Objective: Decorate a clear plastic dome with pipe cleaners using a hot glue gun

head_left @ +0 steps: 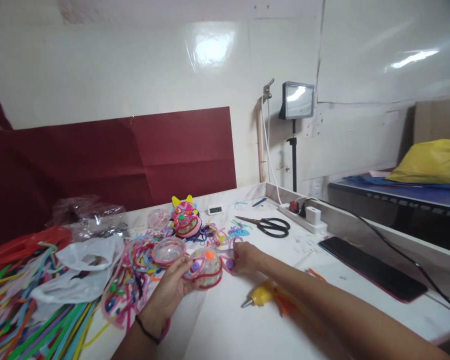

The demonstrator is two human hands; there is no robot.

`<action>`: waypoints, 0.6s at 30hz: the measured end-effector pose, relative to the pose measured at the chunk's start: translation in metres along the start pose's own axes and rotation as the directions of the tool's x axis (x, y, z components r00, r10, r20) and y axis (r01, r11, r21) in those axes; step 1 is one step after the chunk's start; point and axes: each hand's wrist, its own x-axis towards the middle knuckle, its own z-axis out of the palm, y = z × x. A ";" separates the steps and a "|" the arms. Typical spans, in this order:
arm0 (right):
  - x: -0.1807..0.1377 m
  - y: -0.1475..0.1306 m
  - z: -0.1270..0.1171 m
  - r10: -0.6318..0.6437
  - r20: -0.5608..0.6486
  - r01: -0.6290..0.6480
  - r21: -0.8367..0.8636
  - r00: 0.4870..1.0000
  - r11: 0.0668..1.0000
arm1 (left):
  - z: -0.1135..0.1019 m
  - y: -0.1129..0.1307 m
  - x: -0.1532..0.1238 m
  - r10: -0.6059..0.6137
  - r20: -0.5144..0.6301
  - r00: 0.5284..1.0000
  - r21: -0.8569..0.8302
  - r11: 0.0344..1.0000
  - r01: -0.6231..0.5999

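Holding hand: the left hand (172, 286) grips the clear shell (209, 267) at its 9 o'clock edge, thumb on top, fingers partly hidden beneath.
Pinching hand: the right hand (246, 257) is closed on the outer end of a pink loop (227, 258) at the shell's 3 o'clock; its fingertips are hidden.
Clear shell: in front of the person, near table level; whether it touches the white table (225, 330) cannot be told. Taking the shell as the clock's centre, a pink-rimmed bowl (168, 251) lies at 10, the yellow-eared figure (186, 217) at 11, the scissors (273, 226) at 2 and the yellow glue gun (261, 295) at 4.
Feel: probably light, thin and stiff, slick where bare, and likely to dent or crack under a hard squeeze; the fuzzy trim should be soft and bendable.
Where to hold: best by the rim, as the left hand does, clear of the orange dot (209, 255) and the purple dots.
Pointing: the orange dot sits towards 12, the red band (209, 286) curves along the 6 o'clock edge.
Long axis: shell and loop together run roughly from 9 to 3.
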 end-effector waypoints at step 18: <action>-0.024 -0.011 -0.023 -0.075 -0.358 0.349 0.808 0.931 0.475 | -0.012 0.022 0.002 0.054 -0.061 0.997 -0.127 0.990 -0.062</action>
